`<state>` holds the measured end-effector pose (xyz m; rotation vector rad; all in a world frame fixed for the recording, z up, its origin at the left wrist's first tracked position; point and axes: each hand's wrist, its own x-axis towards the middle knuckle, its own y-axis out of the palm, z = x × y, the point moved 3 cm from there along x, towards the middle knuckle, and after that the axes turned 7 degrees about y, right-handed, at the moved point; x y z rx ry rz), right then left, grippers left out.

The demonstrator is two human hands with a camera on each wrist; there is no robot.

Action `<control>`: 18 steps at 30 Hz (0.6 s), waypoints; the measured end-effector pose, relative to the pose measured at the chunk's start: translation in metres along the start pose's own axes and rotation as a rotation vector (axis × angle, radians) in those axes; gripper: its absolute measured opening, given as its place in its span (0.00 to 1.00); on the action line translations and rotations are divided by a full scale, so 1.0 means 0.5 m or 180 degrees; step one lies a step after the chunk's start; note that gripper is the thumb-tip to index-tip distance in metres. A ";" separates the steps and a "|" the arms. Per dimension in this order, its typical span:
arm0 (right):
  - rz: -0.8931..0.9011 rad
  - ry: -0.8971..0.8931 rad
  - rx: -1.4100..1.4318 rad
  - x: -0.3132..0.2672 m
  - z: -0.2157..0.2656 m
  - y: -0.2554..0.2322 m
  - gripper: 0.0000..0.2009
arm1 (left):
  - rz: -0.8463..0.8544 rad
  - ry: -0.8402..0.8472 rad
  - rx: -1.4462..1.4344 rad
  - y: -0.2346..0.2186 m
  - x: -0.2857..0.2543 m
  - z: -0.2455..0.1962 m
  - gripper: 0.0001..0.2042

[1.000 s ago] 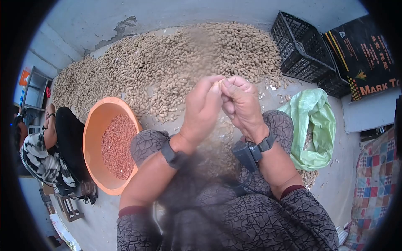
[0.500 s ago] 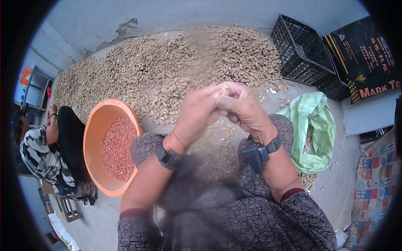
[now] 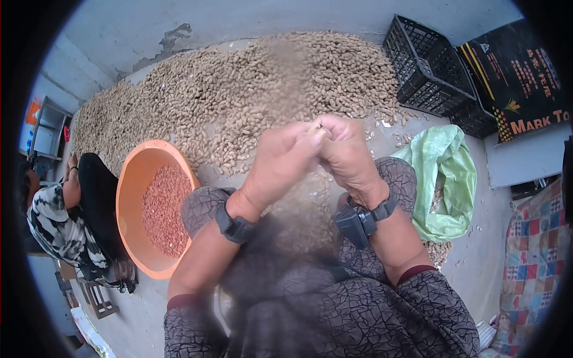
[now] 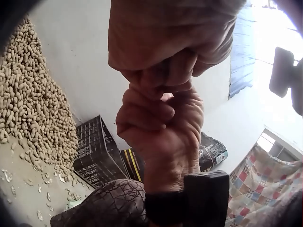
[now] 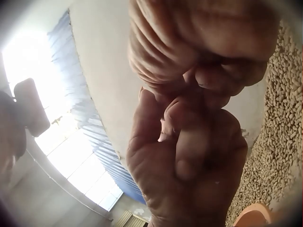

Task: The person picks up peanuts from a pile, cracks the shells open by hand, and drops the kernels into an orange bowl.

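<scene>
In the head view my left hand [image 3: 279, 160] and right hand [image 3: 351, 158] meet above my lap, fingertips together. Between them they pinch a peanut [image 3: 318, 127], of which only a small pale bit shows; the fingers hide the rest. Both wrist views show the fingers of the two hands curled closely against each other. Left of my knee stands an orange basin [image 3: 134, 238] with reddish shelled peanut kernels [image 3: 164, 209] in it. Beyond my hands spreads a large heap of unshelled peanuts [image 3: 209, 95].
To the right lies an opened green sack [image 3: 456, 173], with a black plastic crate [image 3: 427, 71] and a black printed bag [image 3: 516, 77] behind it. Another person [image 3: 59, 221] sits at the left. Bits of shell lie scattered on the floor.
Half a second ago the peanut stood up more visibly between my fingertips; now my fingers cover most of it. My hands have closed tighter together, and my left thumb has shifted over it.
</scene>
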<state>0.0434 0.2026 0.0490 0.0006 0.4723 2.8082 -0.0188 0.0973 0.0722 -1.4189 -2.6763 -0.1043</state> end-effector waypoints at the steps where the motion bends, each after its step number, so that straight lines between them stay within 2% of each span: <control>1: -0.0029 0.0003 -0.0066 0.007 -0.012 -0.006 0.13 | 0.0007 0.0001 -0.0001 -0.002 0.003 0.001 0.13; 3: -0.0060 0.0004 -0.0128 0.009 -0.013 -0.003 0.12 | 0.0032 -0.0213 -0.0326 -0.010 0.007 0.007 0.13; 6: -0.0066 0.0119 -0.0137 0.008 0.001 0.008 0.10 | -0.0153 -0.0207 -0.0616 -0.008 0.012 0.027 0.13; 8: -0.0085 0.0029 -0.0467 0.010 0.002 0.003 0.08 | -0.0177 -0.0181 -0.0612 -0.008 0.011 0.024 0.12; 10: -0.0053 0.0105 -0.0389 0.003 0.021 0.002 0.08 | -0.0191 -0.0163 -0.0607 -0.002 0.012 0.021 0.12; 12: -0.0024 0.0179 -0.0317 -0.002 0.032 -0.007 0.10 | -0.0543 0.0012 -0.0817 0.000 0.013 0.018 0.12; 13: 0.0004 0.0277 -0.0139 -0.001 0.035 -0.015 0.11 | -0.0540 0.0021 -0.0815 -0.001 0.013 0.018 0.12; 15: 0.0027 0.0370 0.0036 0.000 0.035 -0.020 0.11 | -0.0495 0.0379 -0.0215 -0.004 0.012 0.014 0.13; 18: 0.0109 0.0366 0.0480 0.003 0.021 -0.024 0.13 | -0.0387 0.0569 0.0199 0.002 0.015 0.023 0.14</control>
